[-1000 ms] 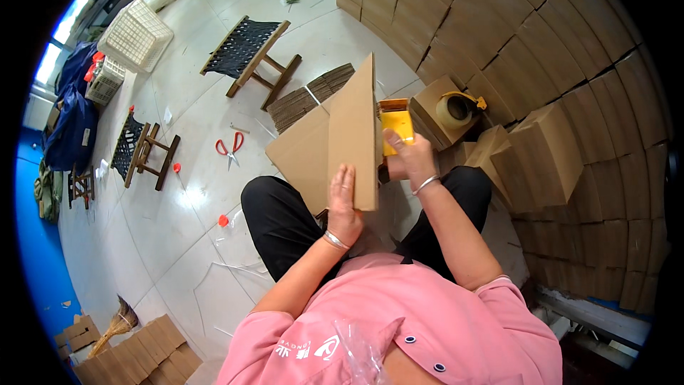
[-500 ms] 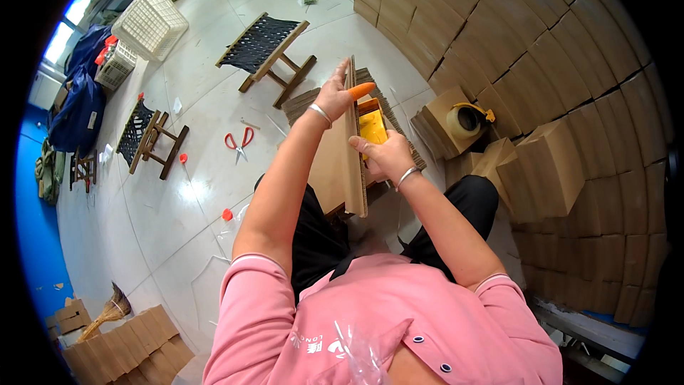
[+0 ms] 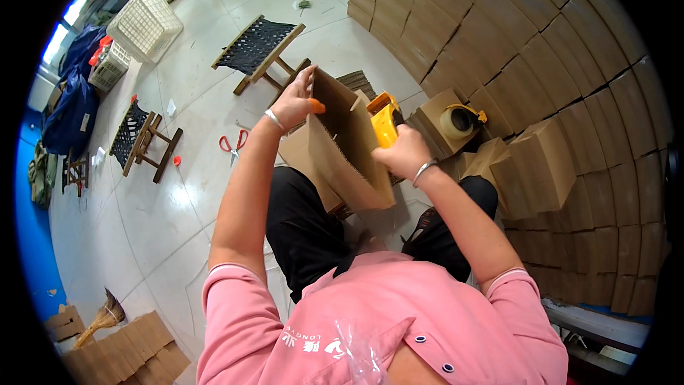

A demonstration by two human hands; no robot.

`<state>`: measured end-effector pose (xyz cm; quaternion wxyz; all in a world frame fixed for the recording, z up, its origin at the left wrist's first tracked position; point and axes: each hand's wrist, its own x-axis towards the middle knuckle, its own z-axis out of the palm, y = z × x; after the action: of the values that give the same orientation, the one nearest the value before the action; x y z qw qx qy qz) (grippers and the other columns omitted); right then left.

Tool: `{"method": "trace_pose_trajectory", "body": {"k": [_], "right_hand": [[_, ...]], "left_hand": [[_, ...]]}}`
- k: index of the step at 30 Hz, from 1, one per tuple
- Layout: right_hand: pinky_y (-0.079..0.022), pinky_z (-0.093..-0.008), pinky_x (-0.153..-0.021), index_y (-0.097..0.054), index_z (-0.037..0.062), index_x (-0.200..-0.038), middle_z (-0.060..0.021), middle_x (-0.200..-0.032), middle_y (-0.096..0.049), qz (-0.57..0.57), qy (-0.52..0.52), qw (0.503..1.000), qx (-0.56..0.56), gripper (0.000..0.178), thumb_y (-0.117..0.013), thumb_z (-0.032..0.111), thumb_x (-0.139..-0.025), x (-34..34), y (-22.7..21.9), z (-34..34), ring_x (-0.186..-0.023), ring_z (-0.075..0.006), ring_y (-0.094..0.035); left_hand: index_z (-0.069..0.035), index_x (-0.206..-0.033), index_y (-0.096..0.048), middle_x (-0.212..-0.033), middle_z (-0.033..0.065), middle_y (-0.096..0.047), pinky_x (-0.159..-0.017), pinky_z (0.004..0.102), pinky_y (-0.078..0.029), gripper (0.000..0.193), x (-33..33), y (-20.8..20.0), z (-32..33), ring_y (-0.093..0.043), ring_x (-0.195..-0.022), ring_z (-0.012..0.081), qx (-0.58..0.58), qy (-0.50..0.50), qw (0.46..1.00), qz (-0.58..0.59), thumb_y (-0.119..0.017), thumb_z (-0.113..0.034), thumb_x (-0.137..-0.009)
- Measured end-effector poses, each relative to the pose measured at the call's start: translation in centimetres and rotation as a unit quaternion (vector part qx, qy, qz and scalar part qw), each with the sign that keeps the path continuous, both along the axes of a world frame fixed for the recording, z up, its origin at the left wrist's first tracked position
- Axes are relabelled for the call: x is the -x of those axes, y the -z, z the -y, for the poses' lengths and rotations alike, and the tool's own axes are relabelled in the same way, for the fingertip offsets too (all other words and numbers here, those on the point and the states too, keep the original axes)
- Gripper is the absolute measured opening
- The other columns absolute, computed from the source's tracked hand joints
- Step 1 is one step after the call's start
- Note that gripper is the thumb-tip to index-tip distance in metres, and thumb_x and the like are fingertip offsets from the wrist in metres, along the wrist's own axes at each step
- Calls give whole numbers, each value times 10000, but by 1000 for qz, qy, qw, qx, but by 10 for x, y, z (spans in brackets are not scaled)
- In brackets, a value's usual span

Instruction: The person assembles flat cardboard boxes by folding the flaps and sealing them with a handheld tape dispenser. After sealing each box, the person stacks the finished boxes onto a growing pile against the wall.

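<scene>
A brown cardboard box (image 3: 347,171) stands between my knees, spread out with its upper side gaping. My left hand (image 3: 292,105) is closed on the box's far left edge; an orange cover sits on its thumb. In my right hand (image 3: 406,153) is a yellow tape dispenser (image 3: 385,126), held at the box's right side. Whether tape touches the cardboard cannot be made out. Flat cardboard sheets (image 3: 355,83) lie behind and beneath the box.
Stacked cartons (image 3: 527,43) form a wall along the right. A second tape dispenser (image 3: 459,121) with a roll rests on a carton beside it. Red-handled scissors (image 3: 234,142) lie on the floor to the left, near folding stools (image 3: 258,44). Open boxes (image 3: 538,164) stand by my right knee.
The flattened cardboard has opened out into a box shape. My left hand has moved left with its edge, and my right hand has shifted slightly right with the tape dispenser.
</scene>
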<state>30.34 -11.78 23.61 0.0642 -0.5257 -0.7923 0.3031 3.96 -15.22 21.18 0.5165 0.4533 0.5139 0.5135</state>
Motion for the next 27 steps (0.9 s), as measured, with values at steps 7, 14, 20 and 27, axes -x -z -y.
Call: {"method": "trace_pose_trajectory", "body": {"k": [7,14,20,27], "right_hand": [[-521,-414,-821,-599,-31,-984,-242,-965,-661,21,137,981,-138,539,-714,353,-623,9,-17,-59,-906,-361,-654],[-515,-377,-843,-623,-31,-1004,-243,-995,-664,-3,57,995,-86,562,-731,363,-617,19,-11,-57,-933,-337,-655],[-517,-313,-595,-648,-5,-875,-78,-783,-668,-293,106,935,170,416,-821,318,-677,-23,-11,-79,-600,-161,-617],[-484,-290,-655,-663,5,-879,-51,-823,-667,-328,202,912,139,424,-827,356,-706,-84,25,-25,-717,-126,-614]], "left_hand": [[-14,-1385,-382,-1235,230,-571,-993,320,-395,691,-28,11,66,-521,-1207,293,-88,-8,970,-228,-609,31,-734],[-6,-995,-653,-970,212,-663,-790,414,-498,404,-39,-38,18,-637,-925,353,177,-134,807,-547,-690,-362,-808],[-83,-980,-676,-1036,140,-664,-846,407,-498,239,-42,-28,8,-619,-1003,322,190,-86,754,-623,-562,-254,-858],[-63,-971,-706,-1045,166,-671,-834,379,-518,248,-63,-36,9,-642,-1010,307,231,-72,731,-638,-523,-146,-826]]}}
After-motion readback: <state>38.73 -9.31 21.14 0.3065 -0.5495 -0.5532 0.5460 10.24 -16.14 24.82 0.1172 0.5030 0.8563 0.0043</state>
